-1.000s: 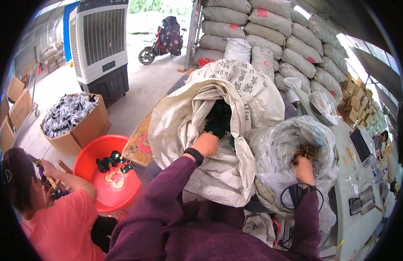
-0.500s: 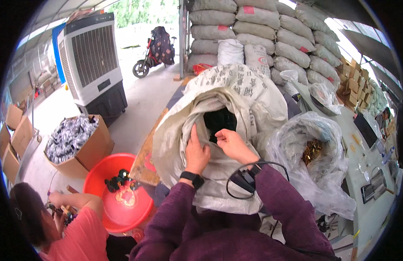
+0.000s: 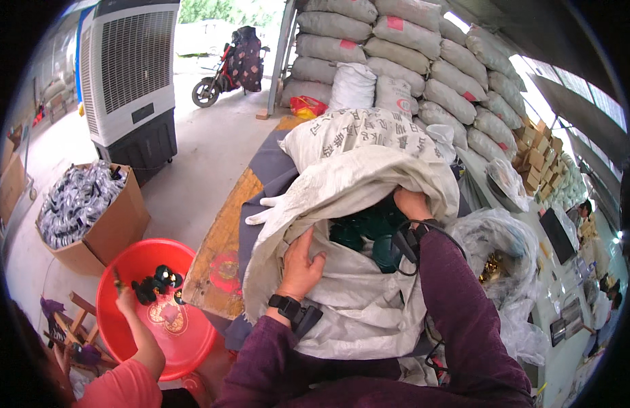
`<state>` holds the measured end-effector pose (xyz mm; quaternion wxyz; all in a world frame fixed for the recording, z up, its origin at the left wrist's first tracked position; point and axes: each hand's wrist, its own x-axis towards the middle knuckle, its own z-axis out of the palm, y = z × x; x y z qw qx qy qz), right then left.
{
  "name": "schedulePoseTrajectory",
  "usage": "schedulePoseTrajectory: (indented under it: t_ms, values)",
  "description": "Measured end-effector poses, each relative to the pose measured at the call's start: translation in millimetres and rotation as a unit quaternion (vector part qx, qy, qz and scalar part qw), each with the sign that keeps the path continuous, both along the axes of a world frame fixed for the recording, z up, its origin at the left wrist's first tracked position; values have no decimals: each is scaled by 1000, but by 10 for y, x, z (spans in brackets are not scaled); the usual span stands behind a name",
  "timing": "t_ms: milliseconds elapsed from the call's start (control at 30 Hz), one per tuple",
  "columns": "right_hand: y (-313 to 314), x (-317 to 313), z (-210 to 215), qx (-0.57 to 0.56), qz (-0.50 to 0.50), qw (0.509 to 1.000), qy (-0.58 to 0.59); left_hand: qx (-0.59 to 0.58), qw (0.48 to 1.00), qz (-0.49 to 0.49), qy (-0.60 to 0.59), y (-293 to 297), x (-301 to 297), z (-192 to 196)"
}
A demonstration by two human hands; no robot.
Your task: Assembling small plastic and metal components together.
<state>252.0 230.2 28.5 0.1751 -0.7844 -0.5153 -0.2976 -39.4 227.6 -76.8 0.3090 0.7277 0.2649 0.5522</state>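
Observation:
A white woven sack [image 3: 356,323] with dark printing on its far side lies with its mouth toward me. Inside it are dark green, smooth, rounded pieces [image 3: 384,251]. My left hand [image 3: 302,265] holds the left side of the sack's mouth, index finger stretched along the cloth and thumb apart from it. At the right side of the mouth, my right hand [image 3: 411,204] grips the raised rim; its fingertips are partly hidden by the cloth. A white glove [image 3: 267,209] sticks out beside the sack's left edge. Dark bands with small devices sit on both wrists.
On the right stands a clear plastic bag [image 3: 502,231] with gold pieces. At lower left, a co-worker's arm [image 3: 143,340] reaches over a red basin [image 3: 205,333] holding dark pieces. A carton [image 3: 118,224], an air cooler [image 3: 135,75] and stacked sacks [image 3: 403,34] stand beyond.
My right hand has moved up and right to the sack's rim; the mouth is wider and the green pieces show. My left hand has shifted slightly down. The co-worker's arm now reaches over the basin.

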Motion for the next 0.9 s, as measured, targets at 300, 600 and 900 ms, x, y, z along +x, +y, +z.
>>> schedulePoseTrajectory:
  t_ms: [300, 600, 900]
  values:
    - [357, 507, 36, -28, 117, 977, 175, -15, 1000, -24, -3, -74, -64, 84]
    - [378, 333, 541, -190, 167, 953, 167, -48, 999, -3, 11, -42, -1, -5]
    - [-214, -285, 570, -315, 230, 896, 211, -65, 995, 40, -64, -3, 59, -15]
